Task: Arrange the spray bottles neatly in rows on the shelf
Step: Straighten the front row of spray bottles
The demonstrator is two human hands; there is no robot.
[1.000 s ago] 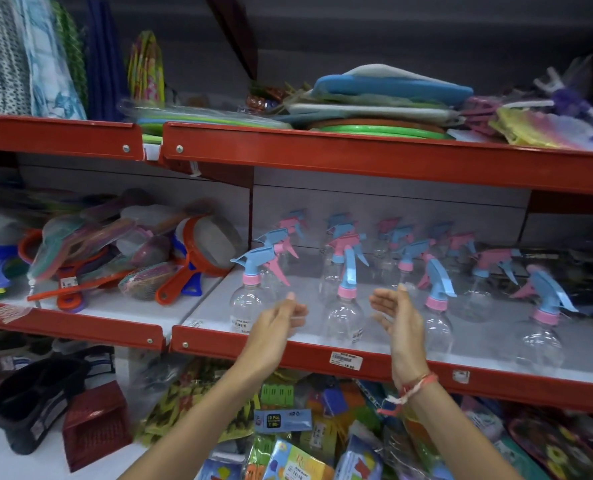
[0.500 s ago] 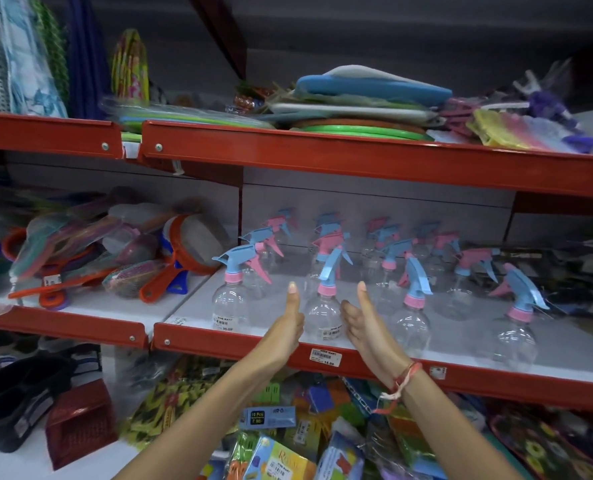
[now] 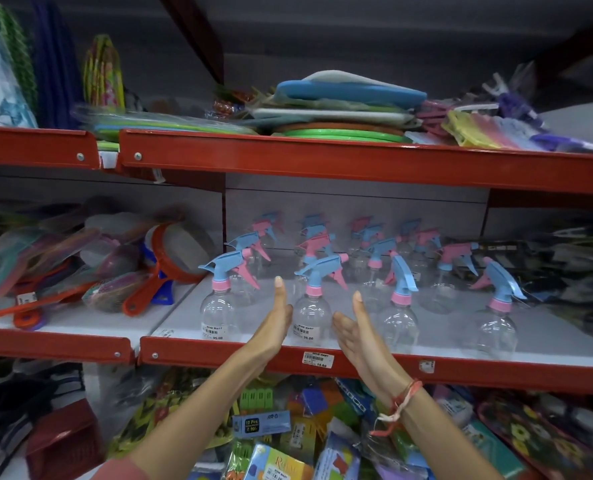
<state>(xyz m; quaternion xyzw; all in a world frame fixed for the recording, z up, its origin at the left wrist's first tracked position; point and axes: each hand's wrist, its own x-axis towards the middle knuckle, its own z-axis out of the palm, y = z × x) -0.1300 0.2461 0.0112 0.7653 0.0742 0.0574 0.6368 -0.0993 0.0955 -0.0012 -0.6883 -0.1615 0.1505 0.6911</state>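
Several clear spray bottles with blue and pink trigger heads stand in rows on the white middle shelf [image 3: 565,351]. In the front row, one bottle [image 3: 310,315] stands between my two hands. My left hand [image 3: 274,323] is flat and open at its left side. My right hand [image 3: 355,332] is flat and open at its right side. Neither hand grips the bottle; whether the palms touch it I cannot tell. Other front bottles stand at the left [image 3: 219,306], the right [image 3: 400,317] and the far right [image 3: 497,320]. The rows behind are blurred.
A red shelf lip [image 3: 461,374] with a price tag [image 3: 317,359] runs below the bottles. Orange strainers and packed utensils [image 3: 156,271] fill the left bay. Stacked flat items [image 3: 343,109] lie on the upper shelf. Packaged goods [image 3: 274,445] crowd the level below.
My hands moved from apart and raised to lower, closing in on either side of the middle front bottle. Its trigger head has turned from pointing towards me to lying sideways.
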